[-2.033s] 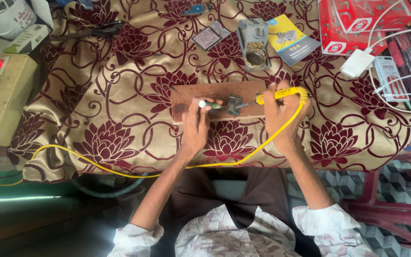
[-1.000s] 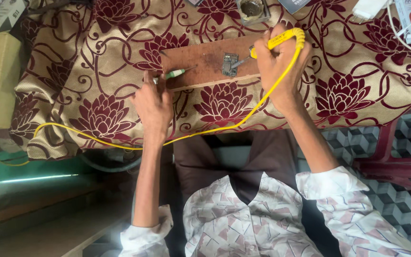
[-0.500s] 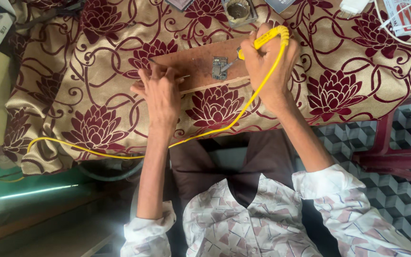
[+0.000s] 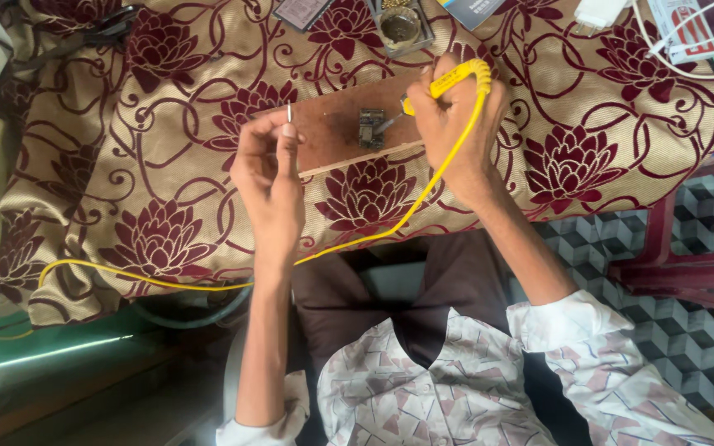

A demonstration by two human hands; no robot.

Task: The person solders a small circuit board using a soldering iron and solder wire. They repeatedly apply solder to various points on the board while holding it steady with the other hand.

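1. Where the gold cloth (image 4: 621,149) with dark red flowers covers the tabletop, it hangs over the near edge; woven, slightly shiny, patterned all over.
2. Brown wooden board (image 4: 332,132), flat, rectangular, scuffed, lies near the middle of the cloth, long axis running left to right, a bit tilted.
3. Yellow cable (image 4: 208,285) runs from the right hand down over the near edge, then left along the cloth hem; thin, smooth, rubbery.
4. Right hand (image 4: 456,124) at the board's right end, fingers curled tight round the yellow soldering iron (image 4: 456,78); its metal tip points left and down toward the part.
5. Left hand (image 4: 266,177) over the board's left end, thumb and forefinger pinching a thin metal wire (image 4: 289,113), held upright.
6. Small grey metal component (image 4: 370,128) sits mid-board, between the hands; the iron tip is touching or just beside it, the right hand nearer, the wire well left.
7. Round metal tin (image 4: 398,26) near the far edge.
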